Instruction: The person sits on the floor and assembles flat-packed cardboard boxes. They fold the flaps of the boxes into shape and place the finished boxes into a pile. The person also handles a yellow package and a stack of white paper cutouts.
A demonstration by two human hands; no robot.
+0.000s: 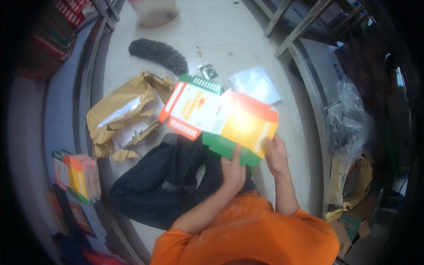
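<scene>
Carton point(221, 121), flat and half unfolded, held up over the lap: left hand point(232, 170) grips its green bottom edge, right hand point(276, 154) pinches the corner. Folding barely begun; torn brown paper point(119, 112) lies left of both hands.

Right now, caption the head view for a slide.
Seated on the floor, left hand and right hand hold a flattened orange-and-green carton above torn brown paper.

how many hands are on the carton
2: the left hand grips the carton at its green bottom edge, thumb over the front; the right hand holds its lower right corner.
</scene>
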